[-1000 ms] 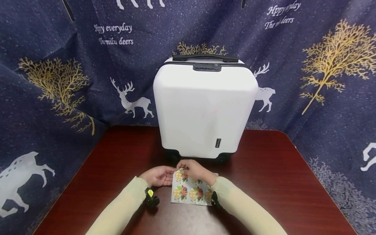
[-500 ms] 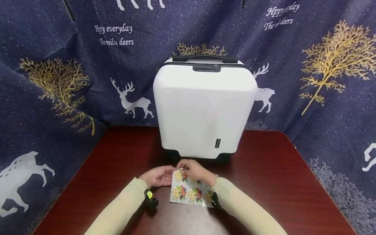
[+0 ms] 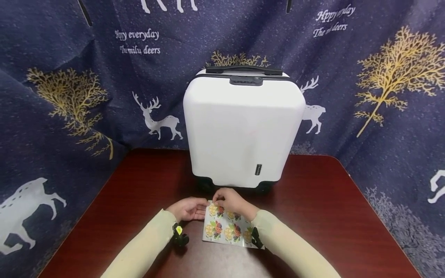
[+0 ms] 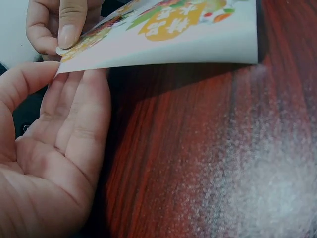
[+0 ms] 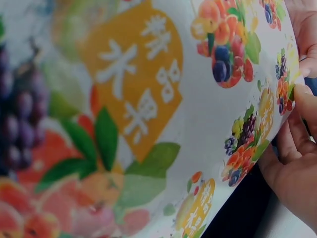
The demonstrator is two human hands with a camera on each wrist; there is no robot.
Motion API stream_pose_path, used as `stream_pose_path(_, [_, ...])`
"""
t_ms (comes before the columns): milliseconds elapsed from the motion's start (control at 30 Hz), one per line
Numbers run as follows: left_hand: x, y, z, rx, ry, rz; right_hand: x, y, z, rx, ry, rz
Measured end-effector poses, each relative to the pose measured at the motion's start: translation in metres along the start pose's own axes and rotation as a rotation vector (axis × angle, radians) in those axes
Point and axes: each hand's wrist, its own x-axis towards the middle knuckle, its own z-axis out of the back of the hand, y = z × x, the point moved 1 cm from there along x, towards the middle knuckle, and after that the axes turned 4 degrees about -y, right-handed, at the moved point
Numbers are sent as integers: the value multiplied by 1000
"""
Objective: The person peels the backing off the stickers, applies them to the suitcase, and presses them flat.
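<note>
A white sheet of fruit-print stickers [image 3: 222, 222] lies under both hands in the head view, its near edge lifted off the table in the left wrist view. My left hand [image 3: 189, 209] holds the sheet's far left corner between thumb and fingers, palm turned up. Close beside it, my right hand [image 3: 232, 201] pinches the sheet near that same corner. A small pale rounded edge [image 4: 60, 51] shows under the right thumb; whether it is a lifted sticker I cannot tell. In the right wrist view the printed sheet [image 5: 218, 114] curves toward the right hand [image 5: 297, 163].
A white hard-shell suitcase [image 3: 243, 135] with a black handle stands upright on the table just beyond the hands. The dark red table [image 3: 320, 208] runs out to both sides. Behind hangs a navy cloth [image 3: 156, 73] printed with deer and trees.
My right hand has shifted slightly to the right, and more of the sheet's near right corner shows below the right wrist. My left hand stays at the corner.
</note>
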Motion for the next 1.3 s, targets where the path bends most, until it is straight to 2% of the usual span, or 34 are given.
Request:
stream_pose_path(200, [0,0,-3,23,-33,19,-1,0,0,-58,-15,44])
stream_pose_path(500, [2,-1,-4,57,-58,25,-3,2,4,-71,0,42])
stream_pose_path(833, [3,0,-3,73,-41,-1,-6,4,9,-70,22,37])
stream_pose_path(1067, [3,0,-4,76,-31,5,-9,4,12,-72,23,20])
stream_pose_path(1300, [4,0,-5,94,-63,6,-11,3,14,-71,29,34])
